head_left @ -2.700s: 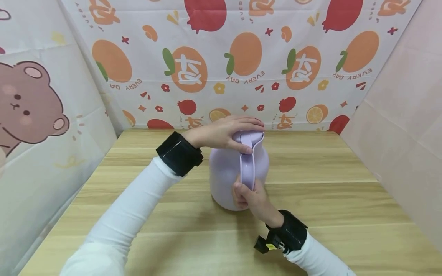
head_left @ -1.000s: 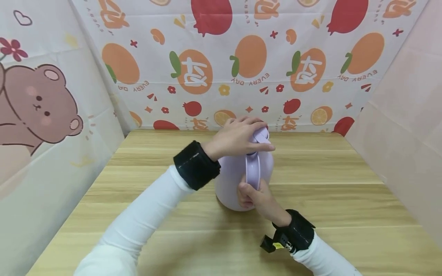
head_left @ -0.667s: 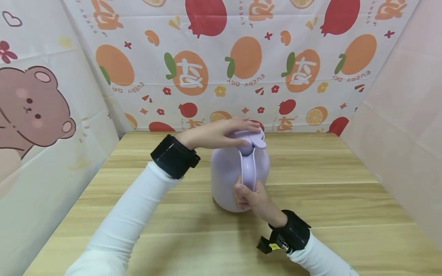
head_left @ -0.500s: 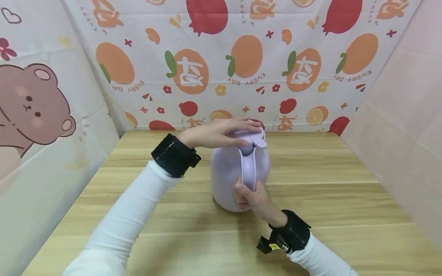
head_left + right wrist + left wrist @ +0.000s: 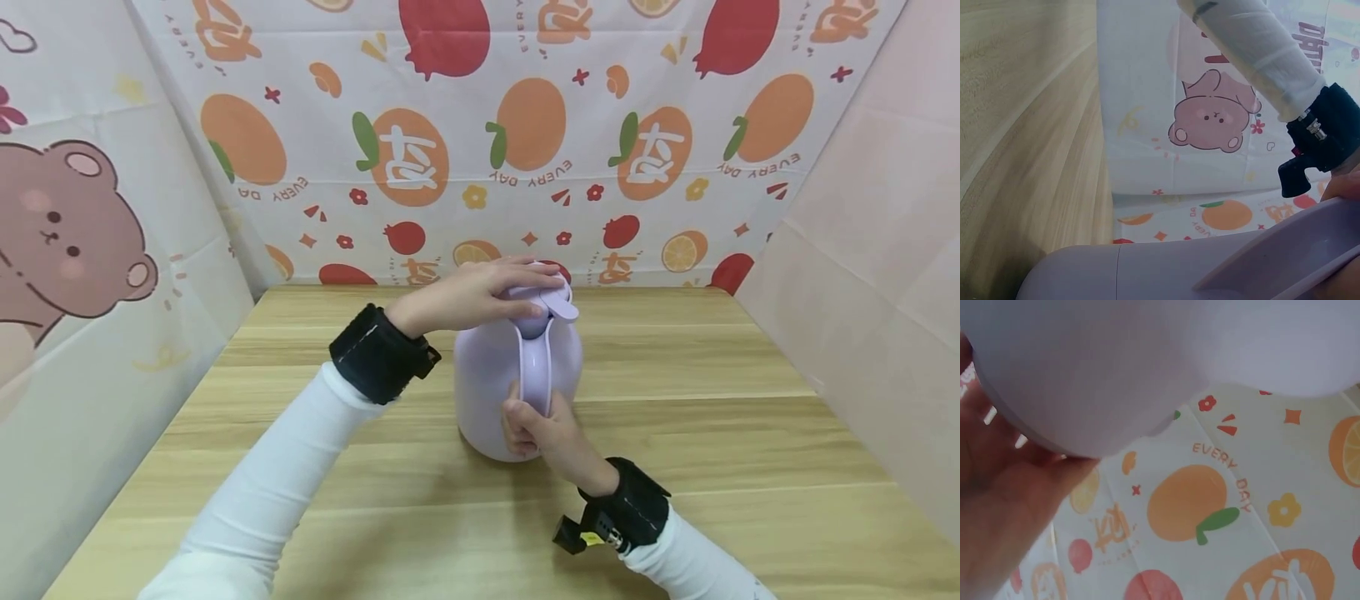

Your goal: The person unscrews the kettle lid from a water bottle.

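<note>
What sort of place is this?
Likely a small staged filming booth, not a real kitchen: a wood-grain tabletop backed by a fruit-print sheet, with a bear-print sheet at its left.

Table [image 5: 697, 425], light wood-grain top, filled the lower half of the head frame; back edge ran level just above mid-height, side edges fanned out toward the bottom corners. Pale yellow-brown boards, darker streaks running left to right, thin seams between. Lilac jug [image 5: 483, 392] stood upright on it, a little right of centre, base flat on the wood. Soft shadows [image 5: 397, 533] fell on the top at bottom centre. Right wrist view: same tabletop took up the left side, jug's base against it at lower left, dark shadow there.
</note>
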The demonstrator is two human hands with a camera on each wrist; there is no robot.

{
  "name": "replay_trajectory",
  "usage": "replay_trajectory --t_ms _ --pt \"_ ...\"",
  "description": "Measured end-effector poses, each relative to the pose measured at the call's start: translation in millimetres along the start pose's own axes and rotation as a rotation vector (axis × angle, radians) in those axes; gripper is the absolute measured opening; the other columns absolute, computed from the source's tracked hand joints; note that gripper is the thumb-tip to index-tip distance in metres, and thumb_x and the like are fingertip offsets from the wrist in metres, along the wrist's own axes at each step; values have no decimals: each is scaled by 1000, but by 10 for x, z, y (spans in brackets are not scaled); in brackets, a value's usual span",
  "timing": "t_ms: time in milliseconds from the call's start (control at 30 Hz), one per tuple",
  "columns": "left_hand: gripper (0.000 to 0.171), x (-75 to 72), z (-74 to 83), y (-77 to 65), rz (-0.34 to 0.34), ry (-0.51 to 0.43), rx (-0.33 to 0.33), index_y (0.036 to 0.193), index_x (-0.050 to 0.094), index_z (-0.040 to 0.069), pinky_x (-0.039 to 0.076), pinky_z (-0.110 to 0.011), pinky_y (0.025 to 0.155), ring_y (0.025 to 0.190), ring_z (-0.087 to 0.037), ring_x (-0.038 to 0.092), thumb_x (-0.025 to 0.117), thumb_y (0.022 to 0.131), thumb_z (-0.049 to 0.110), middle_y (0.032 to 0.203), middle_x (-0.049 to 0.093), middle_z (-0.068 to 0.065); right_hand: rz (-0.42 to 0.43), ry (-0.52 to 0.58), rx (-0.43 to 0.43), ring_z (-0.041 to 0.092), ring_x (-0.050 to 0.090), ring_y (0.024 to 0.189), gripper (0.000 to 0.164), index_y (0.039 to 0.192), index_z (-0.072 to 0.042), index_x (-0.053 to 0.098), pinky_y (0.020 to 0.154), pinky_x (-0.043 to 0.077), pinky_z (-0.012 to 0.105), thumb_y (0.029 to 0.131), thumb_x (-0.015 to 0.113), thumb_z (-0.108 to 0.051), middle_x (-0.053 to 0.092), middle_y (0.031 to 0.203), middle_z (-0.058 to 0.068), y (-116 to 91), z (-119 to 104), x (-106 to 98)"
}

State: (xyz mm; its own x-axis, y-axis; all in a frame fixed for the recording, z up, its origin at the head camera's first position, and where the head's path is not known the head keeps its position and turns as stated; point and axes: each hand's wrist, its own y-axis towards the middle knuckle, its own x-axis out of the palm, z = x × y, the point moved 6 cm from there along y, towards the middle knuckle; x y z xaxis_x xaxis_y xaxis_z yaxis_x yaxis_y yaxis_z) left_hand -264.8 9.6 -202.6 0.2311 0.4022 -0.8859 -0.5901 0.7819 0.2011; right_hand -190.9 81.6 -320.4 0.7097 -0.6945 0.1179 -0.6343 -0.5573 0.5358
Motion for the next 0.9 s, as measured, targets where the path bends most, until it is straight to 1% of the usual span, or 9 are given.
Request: replay_trajectory --t_ms 133,233,367,533,700,833,900 --pt "46 29 44 7 35 54 -25 134 49 15 22 -43 103 133 -20 25 57 91 30 141 39 0 7 -14 -1 21 26 42 30 71 -4 34 38 20 34 98 42 -16 30 54 7 1 6 -8" --pt "46 46 79 14 59 104 -35 134 50 14 23 -44 102 132 -21 27 56 92 31 140 41 -1 11 -19 -2 22 26 41 30 71 -4 34 38 19 36 97 42 -16 30 54 8 0 9 -14" --pt "45 56 121 20 80 173 -55 133 51 14 27 -44 99 131 -22 29 56 92 31 138 43 -1 13 -15 3 22 25 41 30 71 -4 34 38 19 36 97 42 -16 30 54 7 -1 14 -18" --pt "46 76 177 9 88 245 -108 133 50 15 32 -49 93 129 -27 32 56 92 33 138 43 -4 21 -3 12 20 26 42 30 71 -4 34 38 19 35 97 43 -15 31 54 6 -13 22 -10" --pt "45 103 243 20 111 316 -142 133 50 13 29 -49 98 127 -32 35 54 93 32 137 44 -7 32 -23 9 19 27 41 29 70 -4 35 37 20 33 96 42 -14 32 54 6 -20 16 -11" --pt "45 116 282 15 142 362 -136 133 49 10 26 -47 101 124 -35 37 53 94 31 135 44 -9 40 -44 14 19 27 42 30 70 -4 35 38 22 31 97 43 -16 31 54 6 -18 19 -14" --pt "45 124 282 -5 142 395 -133 134 49 10 27 -45 101 124 -34 38 52 94 32 135 44 -10 37 -43 26 19 27 42 31 71 -5 36 38 22 31 97 44 -18 31 55 5 -22 33 -3"
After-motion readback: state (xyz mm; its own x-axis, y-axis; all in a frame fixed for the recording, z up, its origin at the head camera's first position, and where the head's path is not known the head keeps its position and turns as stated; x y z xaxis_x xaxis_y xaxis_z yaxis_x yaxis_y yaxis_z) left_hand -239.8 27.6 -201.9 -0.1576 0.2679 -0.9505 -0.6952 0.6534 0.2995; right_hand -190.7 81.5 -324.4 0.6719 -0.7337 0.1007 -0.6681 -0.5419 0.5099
